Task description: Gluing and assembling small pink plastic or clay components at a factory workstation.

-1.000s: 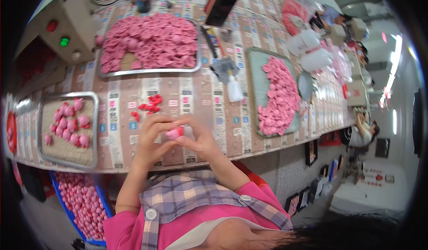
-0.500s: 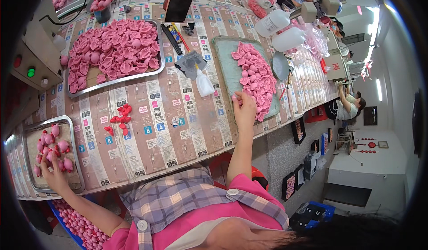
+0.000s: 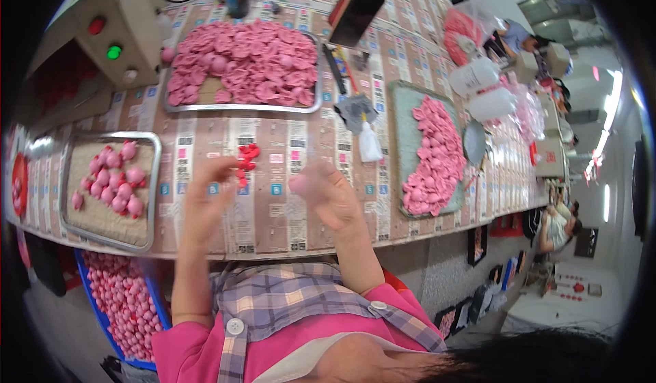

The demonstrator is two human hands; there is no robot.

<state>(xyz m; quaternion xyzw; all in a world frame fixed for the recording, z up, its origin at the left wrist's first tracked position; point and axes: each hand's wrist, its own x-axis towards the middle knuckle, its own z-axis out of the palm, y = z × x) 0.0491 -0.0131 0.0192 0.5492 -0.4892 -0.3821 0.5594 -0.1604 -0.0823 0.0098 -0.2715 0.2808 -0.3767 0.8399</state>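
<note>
Between the fingers of my right hand (image 3: 333, 195) is a round pink piece (image 3: 298, 183), held above the table. My left hand (image 3: 210, 186) is smeared by motion beside a small group of red pieces (image 3: 247, 156) on the table; whether its fingers hold anything is unclear. To the left, a metal-rimmed tray (image 3: 156, 178) carries several round pink pieces with red parts (image 3: 109, 178). On the right, a greenish tray (image 3: 404, 137) holds a heap of pink pieces (image 3: 437, 157), some cupped and some round.
A large metal tray (image 3: 239, 109) heaped with pink cupped pieces lies at the back. A white squeeze bottle (image 3: 370, 144), a grey cloth (image 3: 355, 112) and a propped phone (image 3: 357, 17) are beyond my right hand. A blue crate (image 3: 152, 315) of pink pieces stands below the table's edge.
My left hand has left the left tray and come over to the red pieces. My right hand has moved left from the greenish tray with a round pink piece. The whole view has shifted.
</note>
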